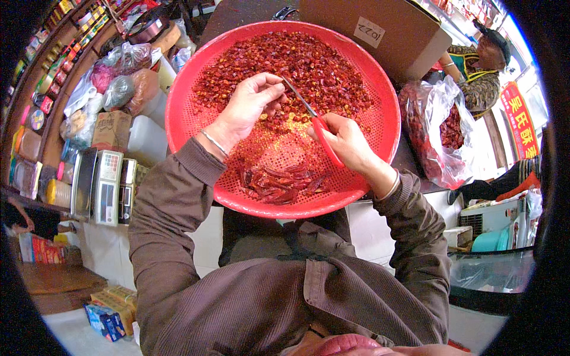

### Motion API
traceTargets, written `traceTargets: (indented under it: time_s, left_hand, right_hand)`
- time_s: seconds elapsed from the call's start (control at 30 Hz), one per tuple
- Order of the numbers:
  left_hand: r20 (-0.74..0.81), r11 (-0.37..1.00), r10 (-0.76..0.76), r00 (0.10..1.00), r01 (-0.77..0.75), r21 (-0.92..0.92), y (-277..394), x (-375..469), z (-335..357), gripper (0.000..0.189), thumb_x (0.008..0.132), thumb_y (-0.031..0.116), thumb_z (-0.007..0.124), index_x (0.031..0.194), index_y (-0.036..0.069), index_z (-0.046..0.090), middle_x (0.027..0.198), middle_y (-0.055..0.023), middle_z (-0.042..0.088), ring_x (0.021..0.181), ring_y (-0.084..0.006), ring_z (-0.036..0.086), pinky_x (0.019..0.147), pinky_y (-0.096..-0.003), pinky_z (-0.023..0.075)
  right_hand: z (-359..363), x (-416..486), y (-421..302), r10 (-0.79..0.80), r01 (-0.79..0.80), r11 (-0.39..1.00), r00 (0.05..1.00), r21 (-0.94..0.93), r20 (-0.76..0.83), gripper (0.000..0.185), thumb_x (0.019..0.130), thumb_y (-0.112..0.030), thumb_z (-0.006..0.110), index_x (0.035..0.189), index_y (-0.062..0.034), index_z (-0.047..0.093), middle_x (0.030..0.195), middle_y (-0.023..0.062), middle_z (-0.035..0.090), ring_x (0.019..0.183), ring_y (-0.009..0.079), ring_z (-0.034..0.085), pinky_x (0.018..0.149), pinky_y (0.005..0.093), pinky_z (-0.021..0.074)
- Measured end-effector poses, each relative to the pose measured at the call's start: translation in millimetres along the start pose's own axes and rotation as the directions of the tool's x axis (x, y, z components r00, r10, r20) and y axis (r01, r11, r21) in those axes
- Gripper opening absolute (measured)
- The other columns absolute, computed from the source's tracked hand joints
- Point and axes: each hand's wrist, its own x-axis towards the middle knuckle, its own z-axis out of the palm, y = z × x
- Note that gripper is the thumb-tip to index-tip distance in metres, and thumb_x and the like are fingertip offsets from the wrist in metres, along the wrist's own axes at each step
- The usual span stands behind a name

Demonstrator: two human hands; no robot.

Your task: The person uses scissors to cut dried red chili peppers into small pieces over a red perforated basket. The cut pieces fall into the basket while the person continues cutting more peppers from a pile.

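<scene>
My right hand (345, 140) holds red-handled scissors (307, 104), their blades pointing up and left towards my left hand (254, 100). The fingers of my left hand are pinched together over the basket; whether a piece of chilli is between them is too small to tell. Below both hands lies a round red perforated plastic basket (171, 111). Cut dried red chilli pieces (285, 58) cover its far part. Yellow seeds (291, 133) are scattered in the middle. Whole or long dried chillies (282, 182) form a small pile at the near side.
A clear plastic bag of dried chillies (452, 129) stands right of the basket, near another person (478, 66). A cardboard box (401, 49) is behind the basket. Filled plastic bags (120, 91), a white container (144, 140) and shelves with jars are at the left.
</scene>
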Motion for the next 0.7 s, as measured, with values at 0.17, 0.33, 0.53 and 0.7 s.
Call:
traceTargets:
  time_s: [0.17,0.33,0.53,0.7]
  left_hand:
    - [0.013,1.0,0.015,1.0,-0.015,0.019,2,-1,2,0.008,0.089,0.013,0.057,0.095,0.007,0.058,0.077,0.0001,0.061,0.066,-0.0064,0.055,0.057,-0.0203,0.0442]
    - [0.001,0.998,0.007,1.0,-0.007,0.059,-2,-1,3,0.008,0.089,0.014,0.056,0.093,0.007,0.058,0.073,0.0016,0.058,0.062,-0.006,0.051,0.055,-0.0203,0.0429]
    - [-0.023,0.989,-0.1,0.995,0.102,0.111,-9,0,1,0.007,0.089,0.014,0.055,0.089,0.007,0.058,0.072,0.0014,0.057,0.061,-0.0062,0.05,0.054,-0.021,0.0419]
    - [-0.013,0.957,-0.185,0.983,0.183,0.223,-14,2,-4,0.007,0.088,0.016,0.056,0.089,0.009,0.058,0.073,0.003,0.057,0.061,-0.005,0.05,0.054,-0.0187,0.0414]
  right_hand:
    - [-4,0,-7,0.028,-0.027,1.0,0.998,-0.013,0.054,0.033,0.085,-0.032,0.062,0.085,0.0013,0.06,0.064,0.0001,0.049,0.063,0.0076,0.043,0.055,0.027,0.0375]
    - [-2,-3,-7,0.03,-0.036,0.998,0.994,0.058,0.105,0.032,0.088,-0.03,0.059,0.085,0.0017,0.059,0.063,-0.0012,0.045,0.062,0.0071,0.04,0.054,0.0269,0.0363]
    - [-1,-2,-2,-0.037,0.019,0.995,0.98,0.094,0.197,0.032,0.09,-0.029,0.055,0.084,0.0014,0.058,0.062,-0.0023,0.044,0.06,0.0069,0.04,0.052,0.0269,0.0355]
    - [2,-1,10,-0.04,0.031,0.999,0.971,0.044,0.236,0.032,0.09,-0.03,0.055,0.081,0.0008,0.058,0.06,-0.0025,0.045,0.056,0.0066,0.041,0.048,0.0264,0.0345]
